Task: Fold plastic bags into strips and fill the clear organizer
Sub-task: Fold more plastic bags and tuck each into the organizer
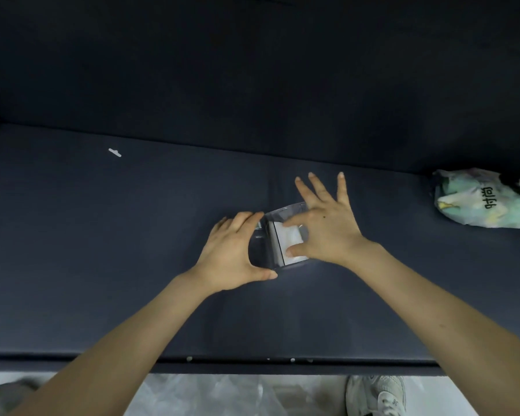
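While left hand (231, 250) grips clear organizer (263, 252), right hand (327, 226) pinches folded bag (291, 240).

Pretty dim setup, just a big dark navy tabletop (102, 250) with an equally dark panel (252, 70) standing behind it. Pale floor (493, 394) peeks out below the front edge.

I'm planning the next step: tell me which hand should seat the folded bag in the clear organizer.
Right. The right hand pinches the white folded bag between thumb and forefinger at the clear organizer; the left hand grips the organizer's side, likely steadying it.
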A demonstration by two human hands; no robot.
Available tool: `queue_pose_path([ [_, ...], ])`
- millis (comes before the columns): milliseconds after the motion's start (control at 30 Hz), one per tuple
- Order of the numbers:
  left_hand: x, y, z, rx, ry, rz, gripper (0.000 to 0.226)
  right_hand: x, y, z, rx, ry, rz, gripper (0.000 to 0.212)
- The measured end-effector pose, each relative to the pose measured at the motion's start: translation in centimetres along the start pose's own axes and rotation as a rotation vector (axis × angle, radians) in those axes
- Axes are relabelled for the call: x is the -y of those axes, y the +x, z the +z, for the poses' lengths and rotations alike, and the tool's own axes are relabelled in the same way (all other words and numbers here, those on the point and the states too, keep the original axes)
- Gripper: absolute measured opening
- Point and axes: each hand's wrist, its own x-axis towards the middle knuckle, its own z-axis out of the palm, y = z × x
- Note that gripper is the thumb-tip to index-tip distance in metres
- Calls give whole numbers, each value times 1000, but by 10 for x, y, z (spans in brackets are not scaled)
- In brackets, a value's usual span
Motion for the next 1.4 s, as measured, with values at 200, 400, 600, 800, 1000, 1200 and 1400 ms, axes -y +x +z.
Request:
queue_pose_path([
  [200,-1,0,0,7,-10,-1,113,19,8,2,6,-58,-78,35],
  [400,1,0,-1,14,-18,5,113,7,1,0,-48,-80,-37,48],
  [600,2,0,2,10,-84,-7,113,12,5,-2,50,-162,7,50],
  [800,6,23,-2,-25,-164,-48,113,-11,-40,9,-487,278,234,29],
  [1000,8,72,-10,-90,-154,-70,112,13,-95,58,-674,583,440,15],
  [1200,22,29,-16,-204,-82,-126,82,59,-138,99,-680,456,371,19],
  [1400,74,-71,2,-300,115,-250,53,114,-176,125,-598,371,212,27],
])
